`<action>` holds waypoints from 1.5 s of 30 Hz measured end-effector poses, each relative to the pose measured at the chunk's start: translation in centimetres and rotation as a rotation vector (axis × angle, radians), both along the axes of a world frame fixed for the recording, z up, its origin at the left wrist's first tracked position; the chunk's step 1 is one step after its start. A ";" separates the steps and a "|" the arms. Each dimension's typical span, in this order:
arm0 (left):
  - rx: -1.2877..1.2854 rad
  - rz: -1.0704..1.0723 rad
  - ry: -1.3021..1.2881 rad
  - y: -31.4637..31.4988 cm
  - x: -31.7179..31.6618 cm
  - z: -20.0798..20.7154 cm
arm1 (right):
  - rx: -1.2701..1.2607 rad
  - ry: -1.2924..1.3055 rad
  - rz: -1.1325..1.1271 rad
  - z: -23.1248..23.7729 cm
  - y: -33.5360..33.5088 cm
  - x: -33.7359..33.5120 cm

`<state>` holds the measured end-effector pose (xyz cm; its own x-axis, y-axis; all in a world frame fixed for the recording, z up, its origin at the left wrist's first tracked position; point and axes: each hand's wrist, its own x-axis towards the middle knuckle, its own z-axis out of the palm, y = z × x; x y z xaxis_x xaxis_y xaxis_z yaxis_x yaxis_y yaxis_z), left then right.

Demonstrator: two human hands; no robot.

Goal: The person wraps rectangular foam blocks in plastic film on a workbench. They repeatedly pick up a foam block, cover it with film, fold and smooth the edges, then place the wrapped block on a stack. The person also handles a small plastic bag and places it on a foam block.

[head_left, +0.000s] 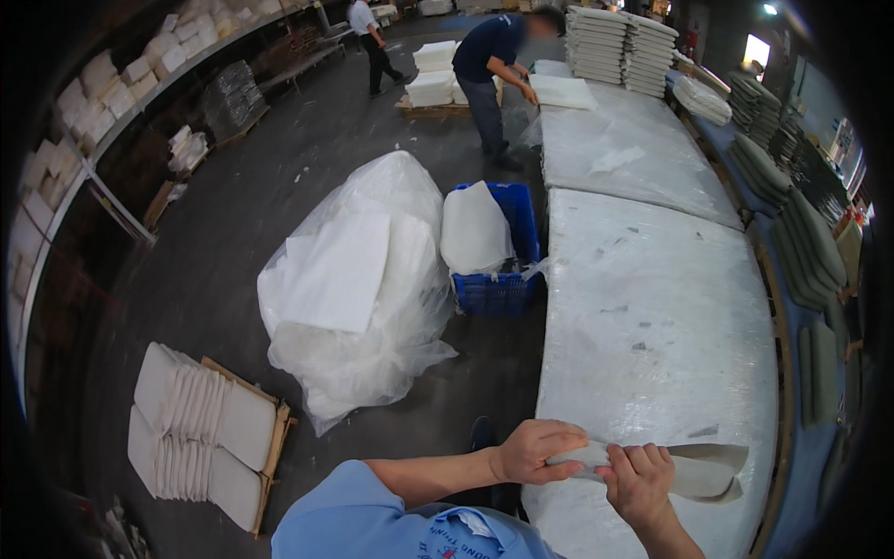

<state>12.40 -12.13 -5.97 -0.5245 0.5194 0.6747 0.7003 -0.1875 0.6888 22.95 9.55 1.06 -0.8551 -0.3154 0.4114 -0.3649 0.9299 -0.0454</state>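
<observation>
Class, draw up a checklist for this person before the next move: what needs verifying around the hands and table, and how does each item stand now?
1. Left hand gripping the pale pad: ok.
2. Right hand gripping it: ok.
3. Pad lying flat: not ok; bent, its right end flaring.
4. Film-covered table free of marks: not ok; grey patches show.
5. Co-worker away from these hands: ok, beside the far table section.
6. Pad's underside undamaged: cannot tell; hidden.
</observation>
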 end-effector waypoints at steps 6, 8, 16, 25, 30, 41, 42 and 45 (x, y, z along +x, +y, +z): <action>-0.063 -0.091 -0.163 -0.8 0.4 -0.8 | -0.021 -0.056 0.037 0.7 -0.4 0.3; -0.066 -0.138 -0.246 -1.2 0.9 -1.0 | -0.039 -0.097 0.045 0.9 -0.9 1.0; -0.142 -0.431 -0.515 -3.2 4.5 -2.3 | -0.204 -0.318 -0.007 1.0 -3.1 7.6; -0.323 -0.589 -0.754 -3.3 4.8 -5.1 | -0.323 -0.930 0.056 0.5 -1.9 8.1; -0.281 -0.532 -0.699 -3.2 4.2 -8.9 | -0.450 -1.304 0.115 -2.0 -0.1 5.2; -0.193 -0.241 -0.706 -1.7 2.7 -17.0 | -0.348 -1.470 -0.142 -8.0 3.8 1.2; -0.162 -0.177 -0.722 -1.4 3.1 -17.4 | -0.332 -1.530 -0.190 -3.6 3.9 -0.3; -0.067 -0.121 -0.829 -0.9 3.7 -17.9 | -0.380 -1.353 -0.090 2.8 3.7 2.8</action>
